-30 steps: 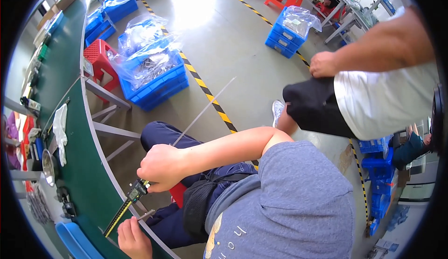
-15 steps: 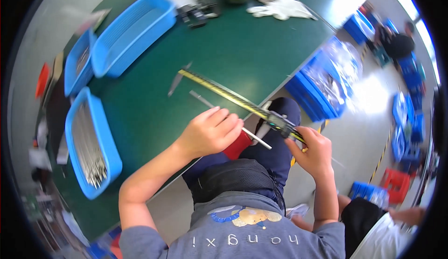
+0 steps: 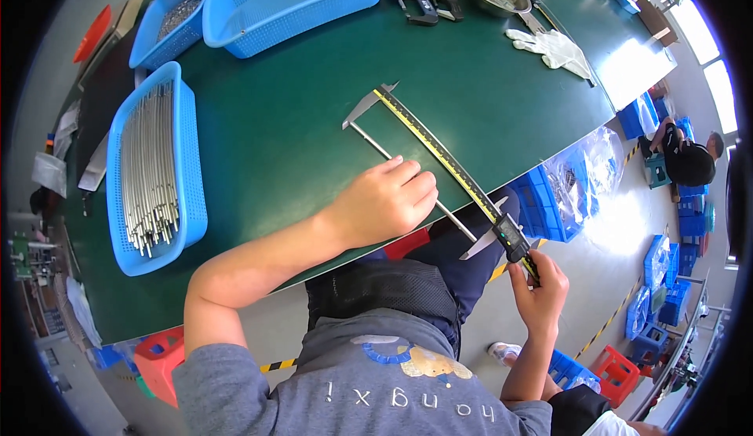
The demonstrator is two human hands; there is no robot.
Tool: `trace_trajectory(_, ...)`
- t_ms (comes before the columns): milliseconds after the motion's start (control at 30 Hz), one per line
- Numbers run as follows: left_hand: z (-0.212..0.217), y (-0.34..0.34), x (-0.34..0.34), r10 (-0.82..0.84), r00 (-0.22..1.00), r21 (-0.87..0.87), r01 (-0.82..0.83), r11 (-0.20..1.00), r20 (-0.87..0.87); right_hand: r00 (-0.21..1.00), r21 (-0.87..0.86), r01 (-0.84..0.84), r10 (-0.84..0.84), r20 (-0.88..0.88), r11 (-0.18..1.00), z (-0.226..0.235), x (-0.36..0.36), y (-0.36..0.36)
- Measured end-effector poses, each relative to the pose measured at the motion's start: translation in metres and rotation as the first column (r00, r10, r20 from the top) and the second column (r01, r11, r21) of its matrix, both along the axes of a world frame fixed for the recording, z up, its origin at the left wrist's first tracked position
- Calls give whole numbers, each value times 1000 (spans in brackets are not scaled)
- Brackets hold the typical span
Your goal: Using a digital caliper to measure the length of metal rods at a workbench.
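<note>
Gripped metal rod [image 3: 455, 220] midway in nearer, curled left hand [image 3: 384, 204] and digital caliper [image 3: 441, 153] by tail in pinching right hand [image 3: 541, 291] at four o'clock, aligned both half-past-ten to half-past-four, had rod between measuring jaws.

Digital caliper [image 3: 441, 152] — yellow-edged dark scale, black display unit [image 3: 511, 237] — slants over the green table [image 3: 274, 122] edge, jaws spread wide. Thin straight silvery rod [image 3: 455, 221] sits between them, parallel to the beam, ends near the jaws.
</note>
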State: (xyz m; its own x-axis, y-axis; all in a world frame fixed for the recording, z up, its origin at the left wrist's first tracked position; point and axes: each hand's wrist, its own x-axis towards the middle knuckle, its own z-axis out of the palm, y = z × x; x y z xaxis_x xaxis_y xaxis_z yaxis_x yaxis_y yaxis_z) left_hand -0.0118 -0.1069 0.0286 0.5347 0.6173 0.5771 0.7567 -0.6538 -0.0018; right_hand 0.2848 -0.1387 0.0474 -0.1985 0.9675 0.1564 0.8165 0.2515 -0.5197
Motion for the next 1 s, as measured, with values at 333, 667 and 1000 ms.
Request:
trace_trajectory(333,5,-1,-1,-35,999,-107,34,994,-5,1000,10,3,-3,3,1000,2,0,-3)
trace_trajectory(667,5,-6,-3,-15,1000,-83,16,996,13,1000,10,7,-7,-9,1000,1,0,-5)
trace_trajectory(1000,10,-3,-8,-34,997,-87,41,995,72,1000,-12,25,-24,14,1000,8,-3,-9)
